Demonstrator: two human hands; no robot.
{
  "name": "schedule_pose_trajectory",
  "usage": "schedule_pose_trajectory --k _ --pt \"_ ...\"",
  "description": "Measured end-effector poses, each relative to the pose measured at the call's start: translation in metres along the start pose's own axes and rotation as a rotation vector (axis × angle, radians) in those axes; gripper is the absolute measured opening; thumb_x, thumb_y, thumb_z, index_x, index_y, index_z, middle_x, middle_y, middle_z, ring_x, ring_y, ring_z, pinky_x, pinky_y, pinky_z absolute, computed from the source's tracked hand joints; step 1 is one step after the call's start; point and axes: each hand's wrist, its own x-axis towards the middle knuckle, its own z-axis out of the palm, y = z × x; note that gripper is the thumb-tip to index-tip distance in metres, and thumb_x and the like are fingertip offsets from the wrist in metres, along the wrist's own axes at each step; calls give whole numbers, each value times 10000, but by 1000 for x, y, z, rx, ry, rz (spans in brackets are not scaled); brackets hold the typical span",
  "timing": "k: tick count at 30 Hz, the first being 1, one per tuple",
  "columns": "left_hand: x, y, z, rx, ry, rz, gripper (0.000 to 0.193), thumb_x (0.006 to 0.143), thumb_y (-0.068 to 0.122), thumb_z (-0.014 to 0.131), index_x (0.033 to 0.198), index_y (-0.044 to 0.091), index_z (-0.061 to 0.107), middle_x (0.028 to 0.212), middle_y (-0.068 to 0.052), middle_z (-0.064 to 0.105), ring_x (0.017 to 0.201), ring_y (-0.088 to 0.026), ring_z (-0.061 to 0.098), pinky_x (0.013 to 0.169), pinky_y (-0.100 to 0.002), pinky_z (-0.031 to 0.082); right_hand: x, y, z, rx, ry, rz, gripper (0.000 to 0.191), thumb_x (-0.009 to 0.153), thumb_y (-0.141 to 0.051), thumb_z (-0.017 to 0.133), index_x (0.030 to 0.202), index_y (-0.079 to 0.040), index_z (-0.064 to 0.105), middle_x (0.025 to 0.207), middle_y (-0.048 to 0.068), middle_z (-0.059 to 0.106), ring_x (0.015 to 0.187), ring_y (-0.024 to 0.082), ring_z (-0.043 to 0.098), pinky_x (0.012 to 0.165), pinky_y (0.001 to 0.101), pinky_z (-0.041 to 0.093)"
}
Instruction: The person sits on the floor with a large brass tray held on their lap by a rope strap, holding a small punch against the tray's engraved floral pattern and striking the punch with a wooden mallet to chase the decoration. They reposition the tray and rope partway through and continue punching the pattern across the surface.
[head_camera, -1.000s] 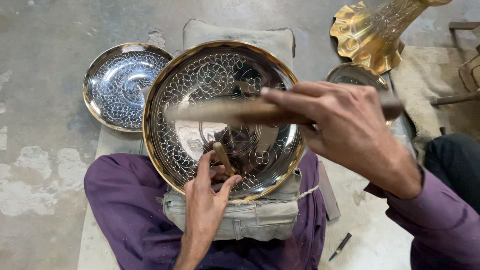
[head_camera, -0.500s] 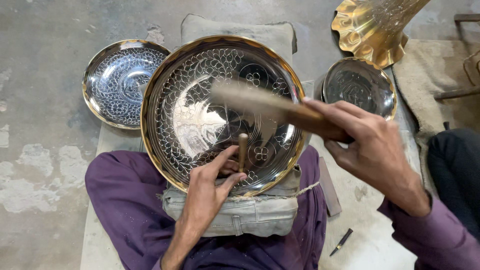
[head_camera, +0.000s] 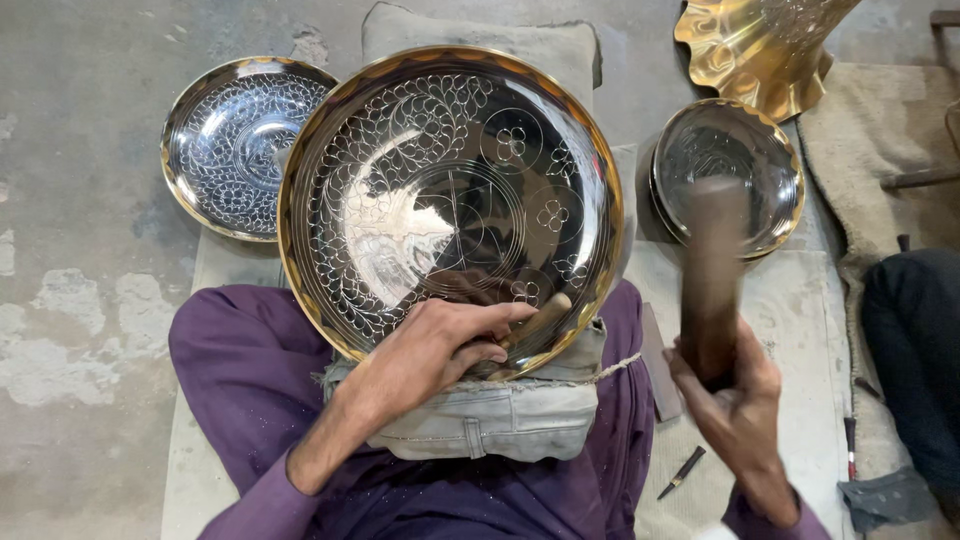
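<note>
The big shiny plate (head_camera: 450, 200) rests on a grey cushion (head_camera: 500, 415) above the grey floor (head_camera: 80, 300). The left hand (head_camera: 435, 345) pinches a small chisel (head_camera: 535, 318) against the plate's near edge. The right hand (head_camera: 735, 395) is closed around a hammer (head_camera: 712, 270), raised at right.

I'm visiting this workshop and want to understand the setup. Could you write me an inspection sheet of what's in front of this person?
Surface: grey concrete floor, patchy; pale mat under the person.
Job's things: large engraved brass tray propped on a grey padded bag on the lap; chisel; wooden mallet, blurred.
Clutter: engraved dish at left; bowl at right; fluted brass piece; small dark tool on the mat.
Hands: left hand grips the chisel against the tray; right hand grips the mallet, raised beside the tray.
Cables: nothing seen.
Surroundings: dark-clothed leg at right edge.
</note>
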Motion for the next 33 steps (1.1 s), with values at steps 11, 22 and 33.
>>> schedule_pose_trajectory --k 11,22,33 --pt "12 -6 -14 48 -196 198 547 855 92 711 1390 127 599 1085 -90 778 937 -260 764 816 -423 594 -85 73 23 -240 195 -1 535 798 47 797 1305 -52 655 841 69 690 573 118 618 540 261 501" --pt "14 3 -19 50 -80 64 544 874 125 709 1400 131 570 1032 -90 777 907 -223 775 811 -398 617 -88 44 34 248 230 74 417 891 55 708 1264 -9 533 1031 96 659 917 143 663 787 270 594" --pt "34 -21 -14 68 -284 215 530 862 93 684 1373 217 621 1219 -5 769 974 -151 792 868 -351 654 -98 72 54 164 132 491 232 882 7 777 1061 14 630 836 99 637 703 146 612 628 289 510"
